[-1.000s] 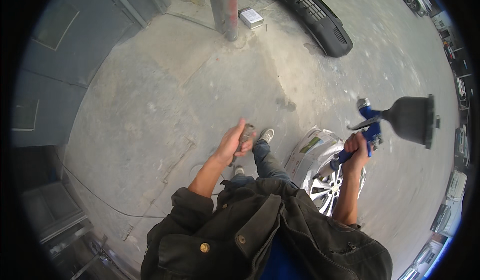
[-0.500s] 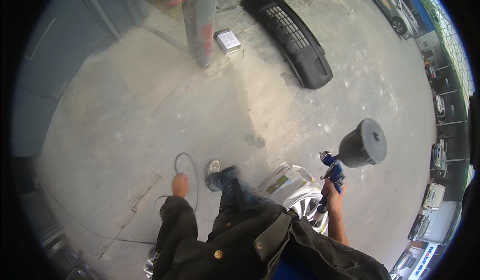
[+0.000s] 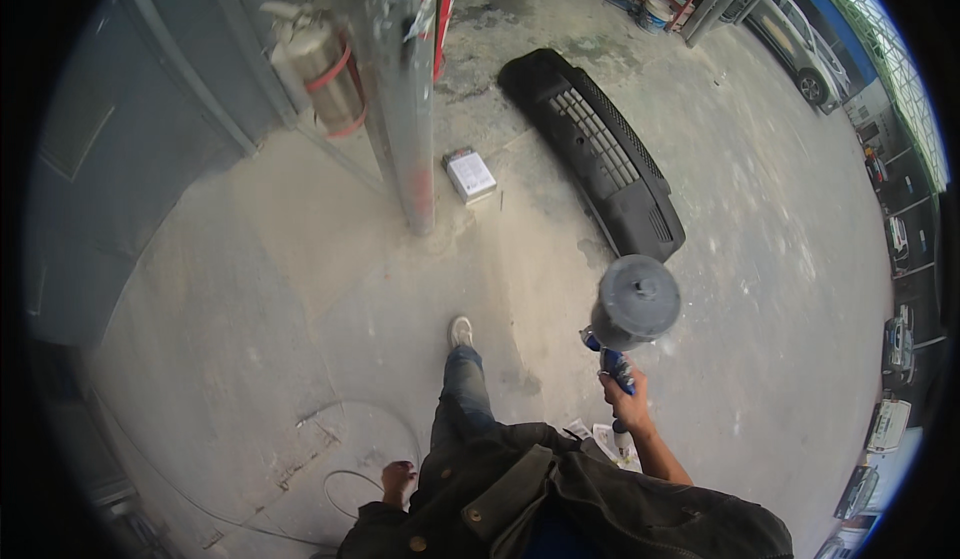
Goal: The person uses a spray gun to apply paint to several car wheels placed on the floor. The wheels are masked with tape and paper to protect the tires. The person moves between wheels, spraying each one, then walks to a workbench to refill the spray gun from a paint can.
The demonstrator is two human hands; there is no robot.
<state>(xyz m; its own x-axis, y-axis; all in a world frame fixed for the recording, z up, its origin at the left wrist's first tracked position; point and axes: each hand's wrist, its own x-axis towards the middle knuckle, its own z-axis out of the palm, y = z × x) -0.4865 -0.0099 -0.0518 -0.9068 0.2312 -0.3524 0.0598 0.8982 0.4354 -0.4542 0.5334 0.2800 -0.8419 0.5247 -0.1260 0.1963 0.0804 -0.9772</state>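
My right hand (image 3: 627, 395) is wrapped round the handle of a blue spray gun (image 3: 614, 367). A large dark grey cup (image 3: 640, 304) with a round lid sits on top of the gun. Low beside my jacket, my left hand (image 3: 398, 479) hangs with its fingers loosely bent, and nothing shows in it. Close to that hand, a thin grey hose (image 3: 340, 475) lies looped on the floor. Its end, with a small connector (image 3: 303, 422), rests farther to the left. Ahead of the gun, a black car bumper (image 3: 590, 149) lies on the floor.
A grey post (image 3: 400, 109) rises ahead left, with a silver fire extinguisher (image 3: 322, 69) beside it. A rectangular tin (image 3: 470, 176) stands between post and bumper. Printed paper (image 3: 603, 439) shows by my right forearm. A parked car (image 3: 797, 44) is far right.
The view has shifted forward, away from the covered wheel. The spray gun has swung to the left, its cup lid now facing up. My left hand has come back beside my jacket, away from the hose end.
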